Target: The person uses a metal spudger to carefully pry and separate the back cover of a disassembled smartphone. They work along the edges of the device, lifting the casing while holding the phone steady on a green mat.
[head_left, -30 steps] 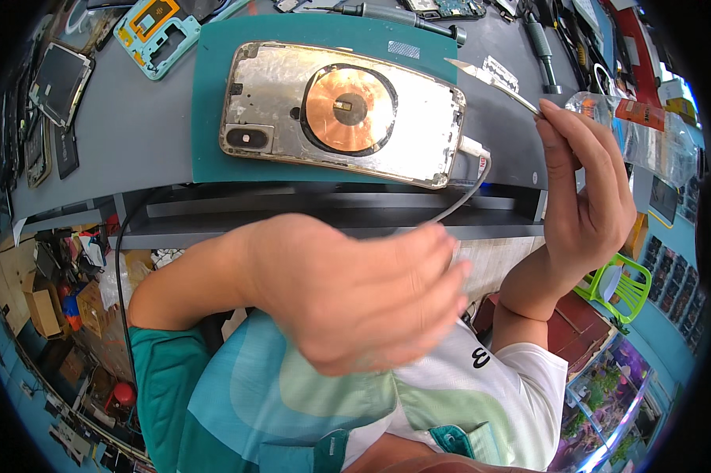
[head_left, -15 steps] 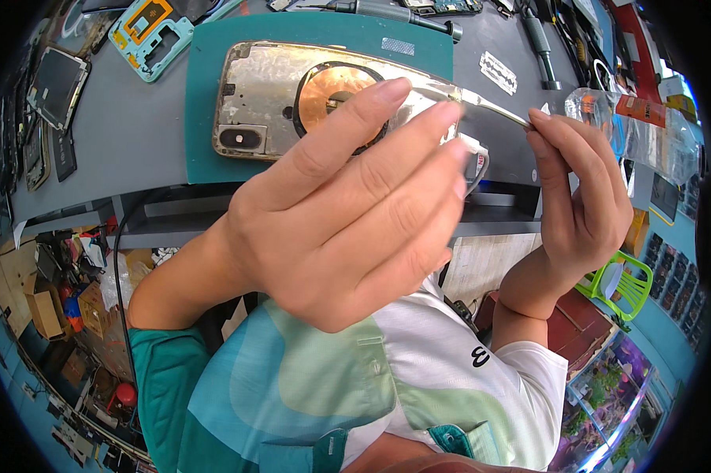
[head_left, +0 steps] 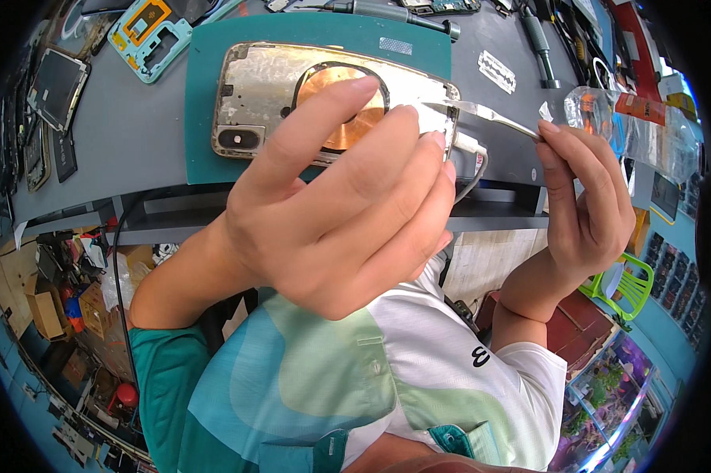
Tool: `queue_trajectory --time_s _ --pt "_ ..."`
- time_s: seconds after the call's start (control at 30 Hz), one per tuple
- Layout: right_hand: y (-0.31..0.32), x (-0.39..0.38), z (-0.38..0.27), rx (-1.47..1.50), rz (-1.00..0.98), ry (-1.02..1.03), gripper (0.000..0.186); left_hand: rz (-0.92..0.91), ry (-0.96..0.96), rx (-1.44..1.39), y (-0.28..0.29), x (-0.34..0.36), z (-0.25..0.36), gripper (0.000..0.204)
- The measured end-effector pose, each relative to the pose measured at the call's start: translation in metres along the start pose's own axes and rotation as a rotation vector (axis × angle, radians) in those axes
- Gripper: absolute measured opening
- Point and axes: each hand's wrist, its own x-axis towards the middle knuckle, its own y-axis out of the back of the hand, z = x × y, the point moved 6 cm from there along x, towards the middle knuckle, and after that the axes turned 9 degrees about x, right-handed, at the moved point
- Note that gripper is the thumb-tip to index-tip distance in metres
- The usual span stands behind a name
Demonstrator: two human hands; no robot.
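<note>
Copper coil [head_left: 336,110] on phone housing [head_left: 269,87]: your left hand [head_left: 347,213] fingers spread over it; right hand [head_left: 588,205] pinches metal tweezers [head_left: 481,114] at housing's right end.

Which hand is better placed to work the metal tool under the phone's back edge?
Probably the right hand: it pinches the thin metal tool, whose tip already meets the phone housing. The left hand only reaches over it.

A clear plastic packet [head_left: 607,118] with an orange-red strip lies at the bench's right edge. A small white label [head_left: 395,46] sits on the green mat's upper part. Dark phone screens [head_left: 56,79] lie in a row along the bench's left side. Brown cardboard boxes [head_left: 44,311] stand below, at lower left.
</note>
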Motion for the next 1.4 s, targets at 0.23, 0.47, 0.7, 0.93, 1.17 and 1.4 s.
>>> queue_trajectory --time_s 0.23,0.47,0.7,0.93,1.17,1.4 --pt "0.0022 -0.0028 0.0005 0.014 0.023 -0.033 0.030 0.027 -0.093 0.045 0.0025 -0.0025 -0.0011 0.029" --pt "0.0008 -0.0032 0.0018 0.035 0.004 -0.050 0.029 0.067 -0.109 0.036 0.0026 -0.0026 -0.0004 0.024" --pt "-0.0014 -0.0026 0.0017 0.040 0.006 -0.033 0.029 0.056 -0.059 0.051 -0.0029 -0.0006 -0.0003 0.022" --pt "-0.0021 -0.0012 -0.0003 0.044 -0.010 -0.030 0.030 0.066 -0.110 0.071 0.0002 -0.0039 -0.0017 0.023" --pt "-0.0016 -0.0013 0.0000 0.046 -0.007 -0.013 0.031 0.049 -0.155 0.097 0.0023 -0.0032 -0.0013 0.029" --pt "0.0006 -0.0027 0.0006 0.040 -0.022 -0.029 0.031 0.047 -0.159 0.089 0.0033 -0.0024 -0.0020 0.025"
